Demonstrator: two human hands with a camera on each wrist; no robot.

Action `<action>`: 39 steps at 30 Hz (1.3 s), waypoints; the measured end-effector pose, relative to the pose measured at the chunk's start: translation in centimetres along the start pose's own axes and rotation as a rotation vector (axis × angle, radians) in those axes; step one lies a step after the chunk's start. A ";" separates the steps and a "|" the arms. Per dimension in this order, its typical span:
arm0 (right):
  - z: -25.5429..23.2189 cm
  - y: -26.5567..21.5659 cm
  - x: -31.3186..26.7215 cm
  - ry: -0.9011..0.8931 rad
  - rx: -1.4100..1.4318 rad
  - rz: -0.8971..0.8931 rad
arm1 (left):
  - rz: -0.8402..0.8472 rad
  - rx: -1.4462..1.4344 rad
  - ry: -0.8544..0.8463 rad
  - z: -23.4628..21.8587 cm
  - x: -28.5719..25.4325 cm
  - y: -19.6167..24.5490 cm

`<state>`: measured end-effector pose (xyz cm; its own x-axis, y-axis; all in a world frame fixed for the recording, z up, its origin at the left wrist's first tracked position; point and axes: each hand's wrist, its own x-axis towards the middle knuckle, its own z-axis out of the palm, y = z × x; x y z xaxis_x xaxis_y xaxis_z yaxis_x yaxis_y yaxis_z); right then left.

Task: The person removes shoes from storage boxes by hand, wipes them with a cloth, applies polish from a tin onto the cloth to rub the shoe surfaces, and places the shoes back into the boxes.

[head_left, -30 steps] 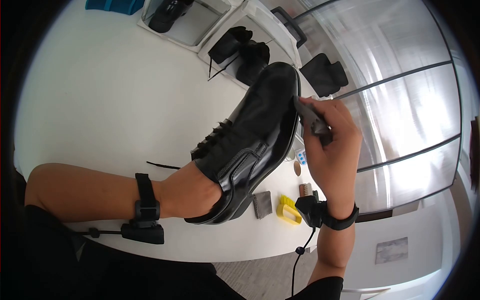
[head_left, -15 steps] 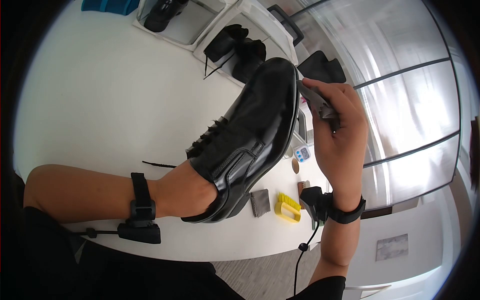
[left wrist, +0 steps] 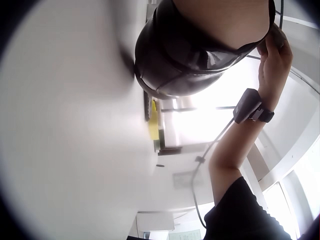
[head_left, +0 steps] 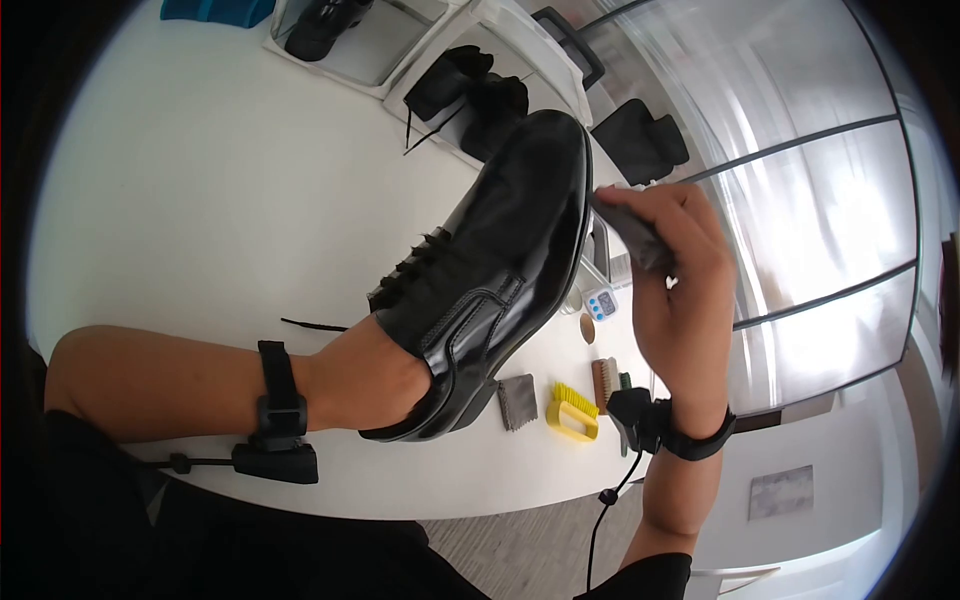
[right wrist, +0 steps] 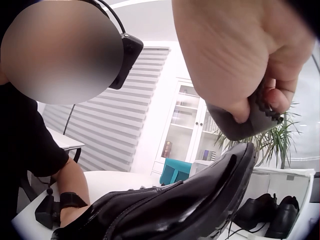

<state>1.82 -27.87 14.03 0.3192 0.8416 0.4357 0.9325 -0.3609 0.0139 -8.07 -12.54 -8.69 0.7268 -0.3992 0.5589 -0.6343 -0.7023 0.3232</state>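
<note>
A glossy black lace-up dress shoe [head_left: 500, 240] is tilted above the white table, toe pointing up and away. My left hand [head_left: 392, 372] is pushed into the shoe's opening and bears it from within; its fingers are hidden inside. Beside the toe, my right hand [head_left: 690, 280] pinches a folded dark grey cloth [head_left: 637, 236] between thumb and fingers. The cloth's tip is right at the sole edge near the toe. In the right wrist view the cloth [right wrist: 239, 125] hangs just over the toe, its zigzag-cut edge showing between the fingers.
Near the front lie another grey cloth [head_left: 518, 403], a yellow brush [head_left: 573, 415] and a wooden brush [head_left: 603, 382]. A small timer [head_left: 600, 304] stands beyond. White boxes at the back hold more black shoes [head_left: 450, 82]. A blue-green object [head_left: 218, 10] sits far left.
My right hand with the cloth first swung away from the shoe's toe edge, then came slightly lower beside it. The shoe, still on my left hand, shifted slightly up and left in view.
</note>
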 end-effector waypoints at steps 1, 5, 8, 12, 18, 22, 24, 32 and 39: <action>0.0 0.2 0.3 0.044 -0.018 -0.005 | 0.013 -0.028 0.051 -0.3 0.1 0.0; 0.2 0.9 1.8 0.102 -0.018 -0.047 | 0.093 0.214 0.012 -0.6 0.1 0.1; 0.6 1.1 2.7 0.103 0.016 -0.054 | 0.102 0.213 0.019 -0.9 0.2 0.2; 1.1 1.2 3.3 0.089 -0.004 -0.078 | 0.092 0.179 0.080 -1.1 0.3 0.4; 0.8 -0.3 1.3 -0.025 -0.043 -0.040 | -0.005 -0.069 0.033 0.0 0.1 -0.1; 0.7 -1.6 -1.0 -0.094 -0.037 -0.012 | -0.011 -0.034 0.042 -0.1 0.1 0.0; 0.7 -2.3 -2.0 -0.147 0.004 0.074 | -0.010 -0.002 0.019 -0.2 0.1 0.1; -0.5 -1.6 -1.9 -0.035 -0.020 -0.031 | 0.081 0.178 0.078 -1.1 0.4 0.5; -0.2 0.7 1.6 0.150 -0.074 -0.076 | 0.057 0.015 0.118 -0.7 0.5 0.2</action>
<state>2.90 -26.88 14.91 0.2142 0.8003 0.5601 0.9362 -0.3318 0.1160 -8.01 -12.49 -7.80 0.6528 -0.3672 0.6626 -0.6692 -0.6895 0.2772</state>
